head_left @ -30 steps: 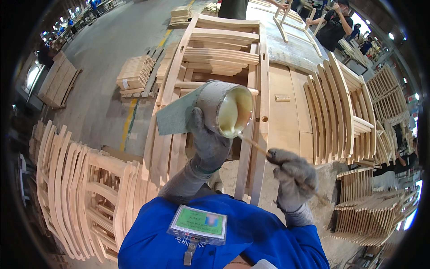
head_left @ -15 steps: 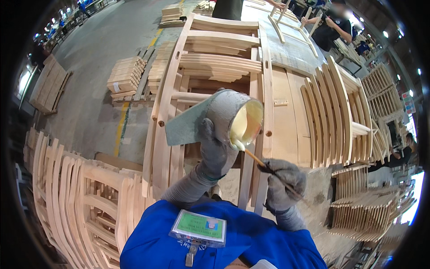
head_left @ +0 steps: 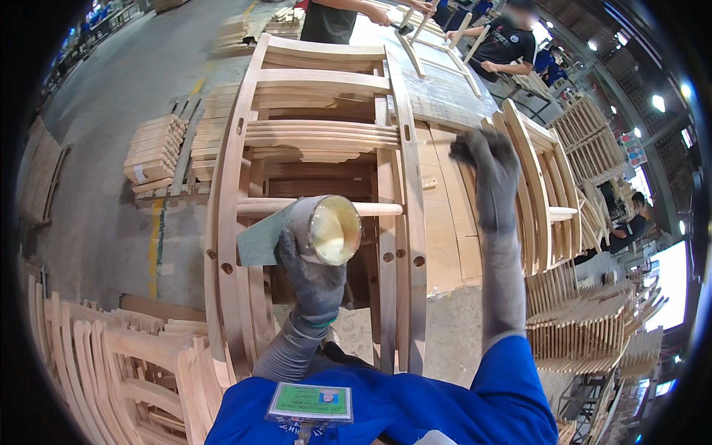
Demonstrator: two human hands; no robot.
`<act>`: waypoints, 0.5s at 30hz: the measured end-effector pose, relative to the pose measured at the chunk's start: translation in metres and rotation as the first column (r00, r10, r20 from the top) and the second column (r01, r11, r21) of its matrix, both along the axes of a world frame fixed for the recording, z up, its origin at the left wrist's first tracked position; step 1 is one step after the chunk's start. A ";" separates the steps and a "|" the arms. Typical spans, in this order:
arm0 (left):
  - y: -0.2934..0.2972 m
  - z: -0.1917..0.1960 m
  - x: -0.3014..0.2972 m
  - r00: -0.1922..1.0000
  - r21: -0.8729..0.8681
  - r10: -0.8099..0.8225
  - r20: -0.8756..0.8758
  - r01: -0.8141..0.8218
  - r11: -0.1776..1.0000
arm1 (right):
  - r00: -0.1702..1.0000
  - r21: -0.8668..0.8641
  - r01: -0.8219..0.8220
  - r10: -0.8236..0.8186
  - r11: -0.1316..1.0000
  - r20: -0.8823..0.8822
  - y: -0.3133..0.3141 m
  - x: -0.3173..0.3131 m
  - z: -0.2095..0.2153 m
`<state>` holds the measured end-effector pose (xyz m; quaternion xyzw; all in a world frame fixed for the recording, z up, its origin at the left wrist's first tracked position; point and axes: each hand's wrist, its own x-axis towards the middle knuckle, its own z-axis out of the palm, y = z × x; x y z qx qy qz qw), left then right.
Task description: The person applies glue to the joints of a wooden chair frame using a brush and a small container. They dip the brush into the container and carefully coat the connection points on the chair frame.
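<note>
My gloved left hand [head_left: 315, 288] is wrapped round a round grey cup [head_left: 300, 226], whose mouth tilts up and to the right. Thick cream-coloured liquid [head_left: 331, 236] coats its inside. A flat grey-green piece [head_left: 261, 241] sticks out leftward beside the cup. Under them stands a stack of pale wooden chair frames [head_left: 326, 78] with slats, a round rung and holes in the legs. My gloved right hand [head_left: 491, 165] is stretched out to the right of the stack, its fingers curled and slightly blurred. Whatever those fingers hold is hidden; no stick shows there.
More curved wooden frames [head_left: 530, 200] stand close to my right hand, others [head_left: 96, 371] at lower left. Bundled wooden strips [head_left: 156, 152] lie on the floor at left. At the far table [head_left: 423, 81] two people handle a wooden frame. Cardboard [head_left: 449, 259] lies right of the stack.
My right hand has moved from beside the cup, where it held a thin stick in the liquid, out to the upper right. The cup is more upright and lower left in view.
</note>
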<state>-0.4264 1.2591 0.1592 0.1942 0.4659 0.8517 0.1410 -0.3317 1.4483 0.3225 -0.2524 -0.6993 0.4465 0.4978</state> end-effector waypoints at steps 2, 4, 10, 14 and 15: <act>-0.004 -0.006 0.000 0.950 0.101 -0.087 0.300 0.059 0.993 | 0.989 0.093 -0.084 0.071 0.992 0.133 0.050 -0.014 -0.002; -0.006 0.005 -0.011 0.883 0.197 -0.210 0.420 0.137 0.971 | 0.955 0.177 -0.083 0.027 0.981 0.294 0.083 -0.034 -0.010; -0.013 -0.011 -0.029 0.988 -0.202 -0.113 0.107 0.133 0.970 | 0.778 0.273 -0.124 -0.077 0.954 0.623 0.110 -0.075 -0.015; -0.017 -0.028 -0.035 0.898 0.192 -0.286 0.334 0.232 0.954 | 0.773 0.275 -0.092 -0.105 0.957 0.625 0.108 -0.080 -0.019; -0.019 -0.028 -0.037 0.775 0.483 -0.437 0.457 0.196 0.854 | 0.786 0.268 -0.078 -0.107 0.960 0.610 0.111 -0.077 -0.021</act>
